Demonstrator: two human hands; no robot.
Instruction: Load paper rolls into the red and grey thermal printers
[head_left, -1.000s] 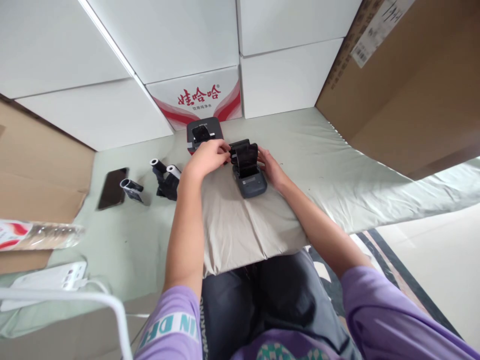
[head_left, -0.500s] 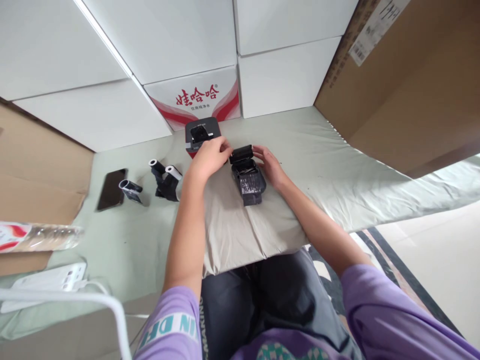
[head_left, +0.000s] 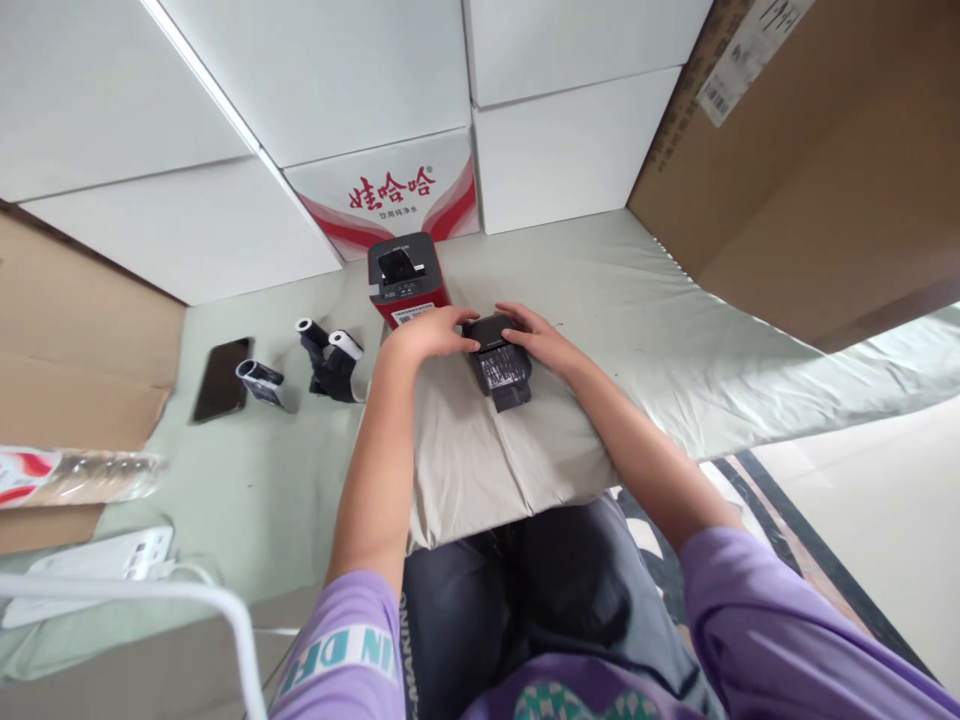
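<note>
A small dark grey label printer [head_left: 504, 372] rests on a beige pillow [head_left: 495, 460] across my lap. Its lid is down and a white label shows on its top. My left hand [head_left: 427, 335] grips its far left corner. My right hand [head_left: 540, 338] holds its far right side, fingers over the back edge. A second dark printer on a red base [head_left: 405, 280] stands just behind, apart from both hands.
Several black-and-white label rolls [head_left: 330, 360] and a dark phone [head_left: 222, 378] lie left on the pale green sheet [head_left: 660, 300]. White boxes [head_left: 315, 80] wall the back; a brown carton [head_left: 810, 170] stands right. A white power strip [head_left: 97, 565] and a plastic bottle [head_left: 75, 475] sit at left.
The printer's lid stood open a second ago; it is now folded down shut. Both hands have moved from the raised lid onto the closed body.
</note>
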